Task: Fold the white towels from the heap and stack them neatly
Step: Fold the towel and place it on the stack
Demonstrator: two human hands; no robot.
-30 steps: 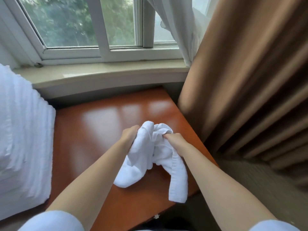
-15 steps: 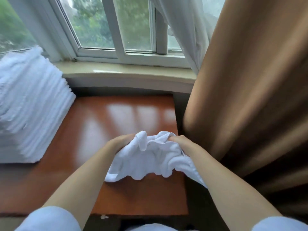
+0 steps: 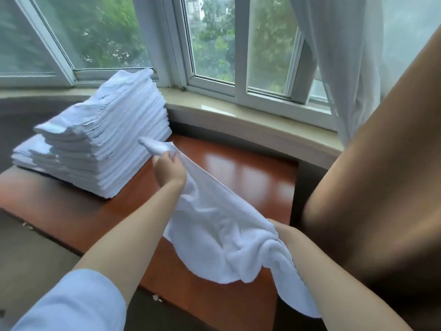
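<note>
Left hand point(image 3: 168, 169) pinches a corner and right hand point(image 3: 285, 232) grips the bunched edge of a white towel point(image 3: 214, 225); soft, light, limp cloth, probably best held by its corners.

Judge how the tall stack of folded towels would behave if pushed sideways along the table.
The stack probably leans or sheds upper towels rather than sliding whole: it is tall, its layers sit stepped and uneven. The glossy table may let the bottom slide fairly easily. The cloth looks soft: the towel sags between the left hand and right hand.
</note>
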